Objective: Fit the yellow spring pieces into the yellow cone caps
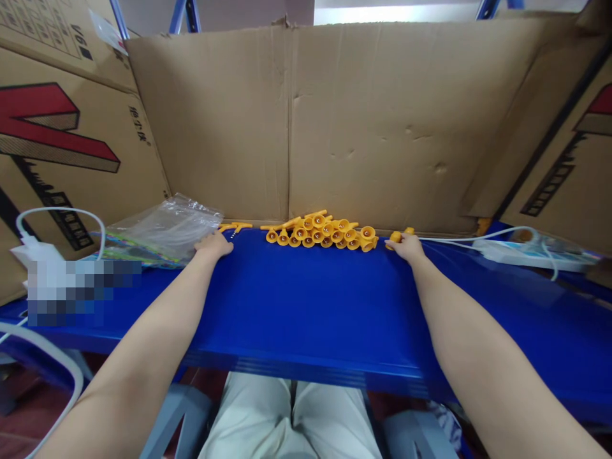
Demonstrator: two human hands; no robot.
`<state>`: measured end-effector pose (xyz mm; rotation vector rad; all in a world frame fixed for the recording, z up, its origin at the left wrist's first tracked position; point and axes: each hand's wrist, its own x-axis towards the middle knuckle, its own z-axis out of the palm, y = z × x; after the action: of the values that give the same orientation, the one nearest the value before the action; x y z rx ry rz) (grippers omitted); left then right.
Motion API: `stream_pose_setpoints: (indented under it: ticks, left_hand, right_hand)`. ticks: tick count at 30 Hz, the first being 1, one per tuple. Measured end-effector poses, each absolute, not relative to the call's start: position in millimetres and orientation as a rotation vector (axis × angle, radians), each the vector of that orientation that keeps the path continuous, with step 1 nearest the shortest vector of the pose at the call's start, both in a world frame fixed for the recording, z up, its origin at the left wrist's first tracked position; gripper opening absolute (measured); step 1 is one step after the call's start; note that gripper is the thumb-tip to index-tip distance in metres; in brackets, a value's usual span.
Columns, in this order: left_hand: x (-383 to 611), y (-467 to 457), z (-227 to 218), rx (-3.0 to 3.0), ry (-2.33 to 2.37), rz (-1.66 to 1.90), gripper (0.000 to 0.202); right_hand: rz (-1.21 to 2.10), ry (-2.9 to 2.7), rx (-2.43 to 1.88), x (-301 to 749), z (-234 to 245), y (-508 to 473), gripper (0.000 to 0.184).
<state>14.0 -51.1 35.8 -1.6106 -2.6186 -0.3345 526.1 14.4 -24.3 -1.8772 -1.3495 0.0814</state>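
Note:
My left hand (213, 245) rests at the back left of the blue table, beside yellow T-shaped plastic pieces (234, 226). Its thumb stands apart from the fingers, and I see nothing held. Close to the thumb lies a small dark, spring-like part (234, 234). At the back right, my right hand (410, 248) is closed around a small yellow plastic piece (396, 236), partly hidden by the fingers. Between the hands sits a stacked pile of yellow funnel-ended plastic pieces (315, 234), open ends facing me, with small shiny centres.
A cardboard wall (358, 127) stands behind the blue table (306, 306), with printed boxes at both sides. Clear plastic bags (162, 229) lie left of my left hand. A white charger with a cable (43, 255) is far left; a power strip (530, 254) with cables is at right.

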Motion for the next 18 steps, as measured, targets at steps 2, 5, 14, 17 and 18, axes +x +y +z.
stream_pose_setpoints:
  ticks: [2, 5, 14, 17, 18]
  left_hand:
    - [11.6, -50.5, 34.3, -1.581, -2.634, -0.378, 0.065]
    - [11.4, -50.9, 32.2, -1.554, -2.624, -0.476, 0.065]
    - [3.1, -42.4, 35.7, -1.535, -2.570, -0.503, 0.064]
    - [-2.2, -33.0, 41.6, -1.622, -2.575, -0.367, 0.059]
    - [-3.4, -29.8, 42.7, -1.644, -2.577, -0.320, 0.057]
  right_hand:
    - [0.056, -1.363, -1.839, 526.4, -27.5, 12.0, 0.018]
    - [0.010, -1.364, -1.813, 523.3, -27.9, 8.1, 0.017]
    - [0.056, -1.373, -1.923, 514.0, -18.5, -2.4, 0.014]
    - [0.052, -1.387, -1.928, 515.2, -18.7, -2.0, 0.017]
    - [0.043, -1.388, -1.925, 515.4, -18.8, -1.9, 0.018]
